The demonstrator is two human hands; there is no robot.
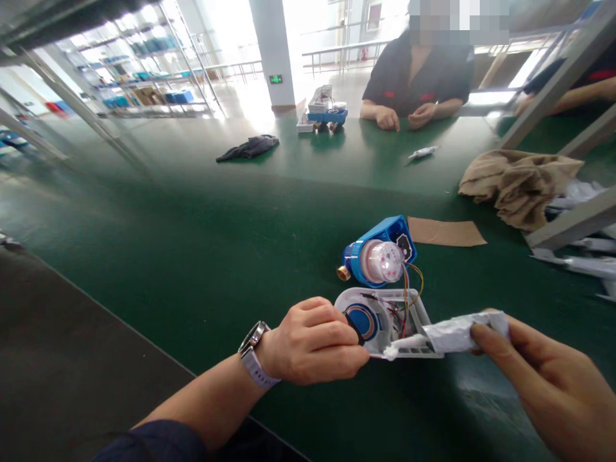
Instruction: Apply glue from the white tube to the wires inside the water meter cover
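Note:
A white plastic housing (385,301) with a blue round part, copper coil and thin wires lies on the green table. My left hand (320,343), a watch on its wrist, is closed at the housing's left end; a small dark piece shows at its fingertips. Between the thumb and fingers of my right hand (534,359) is a silvery-white tube (464,332). Its white nozzle reaches over the housing's lower edge, with white paste at the tip. Behind the housing sits a blue meter body (380,253) with a clear dome, joined to it by coloured wires.
A brown cardboard piece (446,231) lies right of the meter body, with beige cloth (522,183) beyond. Across the green table (192,237) are a dark cloth (249,148), another meter assembly (327,114), a second tube (424,153) and a person's hands. Metal posts stand at right.

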